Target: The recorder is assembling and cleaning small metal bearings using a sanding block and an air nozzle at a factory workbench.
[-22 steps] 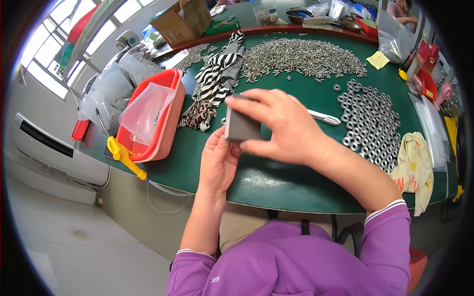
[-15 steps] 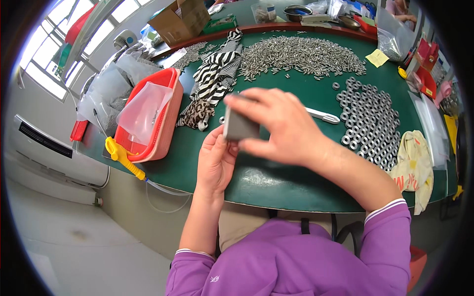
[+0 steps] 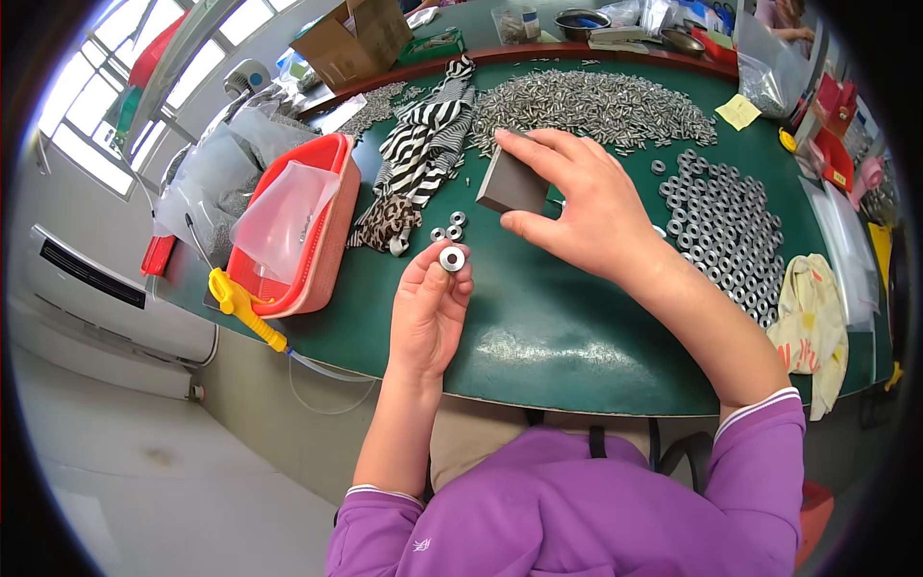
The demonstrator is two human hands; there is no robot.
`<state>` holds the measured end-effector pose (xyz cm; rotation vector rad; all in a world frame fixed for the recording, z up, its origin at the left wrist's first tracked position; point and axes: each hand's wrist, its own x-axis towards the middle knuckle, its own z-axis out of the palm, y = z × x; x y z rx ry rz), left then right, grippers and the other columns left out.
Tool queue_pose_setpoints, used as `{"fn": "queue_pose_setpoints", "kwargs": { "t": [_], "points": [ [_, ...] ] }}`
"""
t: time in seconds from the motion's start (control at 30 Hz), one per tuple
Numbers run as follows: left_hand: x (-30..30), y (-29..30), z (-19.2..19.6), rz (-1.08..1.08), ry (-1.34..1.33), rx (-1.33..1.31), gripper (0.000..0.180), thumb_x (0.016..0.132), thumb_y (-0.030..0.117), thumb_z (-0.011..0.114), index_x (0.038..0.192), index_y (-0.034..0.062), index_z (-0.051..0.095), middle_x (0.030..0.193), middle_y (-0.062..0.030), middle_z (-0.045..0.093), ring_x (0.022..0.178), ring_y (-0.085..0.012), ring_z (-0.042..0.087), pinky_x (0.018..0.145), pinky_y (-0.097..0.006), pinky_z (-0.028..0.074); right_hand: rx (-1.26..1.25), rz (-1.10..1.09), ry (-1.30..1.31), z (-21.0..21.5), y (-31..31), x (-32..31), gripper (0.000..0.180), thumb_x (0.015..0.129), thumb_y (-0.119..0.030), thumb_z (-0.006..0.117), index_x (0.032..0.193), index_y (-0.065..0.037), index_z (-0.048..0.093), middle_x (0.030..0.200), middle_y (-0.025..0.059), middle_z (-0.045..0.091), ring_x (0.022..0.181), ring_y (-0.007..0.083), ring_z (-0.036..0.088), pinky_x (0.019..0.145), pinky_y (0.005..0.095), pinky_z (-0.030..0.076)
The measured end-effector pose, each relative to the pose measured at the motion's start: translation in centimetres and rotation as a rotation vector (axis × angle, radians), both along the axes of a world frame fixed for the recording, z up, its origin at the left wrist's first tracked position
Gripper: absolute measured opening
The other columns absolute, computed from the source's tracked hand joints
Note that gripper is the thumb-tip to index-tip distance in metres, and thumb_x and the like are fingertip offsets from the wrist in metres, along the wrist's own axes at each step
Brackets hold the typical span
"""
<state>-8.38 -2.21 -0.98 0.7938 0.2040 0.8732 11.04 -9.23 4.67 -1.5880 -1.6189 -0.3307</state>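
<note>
Between the thumb and fingertips of my left hand is a small round metal ring, its dark centre hole facing up. My right hand grips a dark grey rectangular block by its edges, apart from the ring and a little farther off to the right. Just beyond my left fingertips, several loose metal rings lie on the green table. Many similar rings are spread flat to the right of my right forearm. Past my right hand lies a broad heap of short metal pins.
A red plastic basket holding a clear bag stands at the left, beside a yellow air gun. Striped cloth lies beyond my left hand. At the right are a cream cloth glove and a yellow note. A cardboard box sits behind.
My right hand has moved the block away from my left hand, farther off and to the right. The ring in my left fingers and the loose rings beyond it now show.
</note>
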Motion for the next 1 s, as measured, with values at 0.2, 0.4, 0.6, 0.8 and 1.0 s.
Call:
{"fn": "queue_pose_setpoints", "kwargs": {
  "t": [0.2,0.4,0.6,0.8,1.0],
  "points": [
    [-0.1,-0.7,0.6,-0.027,0.071,-0.058,0.032,0.092,0.023,0.051,0.118,0.0049,0.050,0.112,-0.0111,0.057,0.100,-0.0213,0.058,0.085,-0.035,0.051,-0.056,0.485,-0.009,0.3,-2.0,-4.9,0.059,0.066,-0.025,0.070,0.121,-0.016,0.054,0.115,0.0104,0.051,0.101,0.0285,0.050,0.086,0.0410,0.041],
    [-0.1,0.0,0.0,0.004,0.047,0.022,0.027,0.089,0.015,0.057,0.113,0.0032,0.054,0.104,-0.0090,0.061,0.098,-0.0190,0.059,0.084,-0.033,0.050,0.017,0.313,-0.013,0.8,-1.0,-3.2,0.059,0.064,-0.023,0.069,0.121,-0.016,0.054,0.115,0.0105,0.053,0.101,0.0277,0.050,0.084,0.0401,0.040],
    [-0.7,0.3,-0.2,-0.068,-0.061,0.042,0.026,0.088,0.014,0.058,0.111,0.0031,0.056,0.101,-0.0106,0.060,0.082,-0.0136,0.054,0.074,-0.024,0.046,-0.008,0.065,-0.092,0.8,-0.3,-1.1,0.064,0.062,-0.020,0.071,0.123,-0.013,0.053,0.116,0.0122,0.054,0.102,0.0304,0.052,0.087,0.0396,0.042],
    [0.1,-0.5,0.0,-0.050,-0.016,0.031,0.034,0.089,0.022,0.056,0.118,0.0042,0.050,0.110,-0.0109,0.058,0.104,-0.0215,0.056,0.088,-0.034,0.048,-0.014,0.403,0.006,0.5,-1.7,-4.3,0.059,0.065,-0.025,0.069,0.122,-0.016,0.053,0.114,0.0104,0.053,0.104,0.0294,0.050,0.086,0.0412,0.040],
    [-0.5,0.3,-0.5,-0.035,0.010,0.031,0.030,0.087,0.017,0.059,0.113,0.0033,0.053,0.102,-0.0069,0.061,0.096,-0.0175,0.059,0.083,-0.031,0.050,0.045,0.250,0.005,1.1,-1.1,-2.9,0.056,0.065,-0.022,0.068,0.119,-0.014,0.055,0.113,0.0112,0.054,0.099,0.0289,0.051,0.083,0.0403,0.041]
  ]
}}
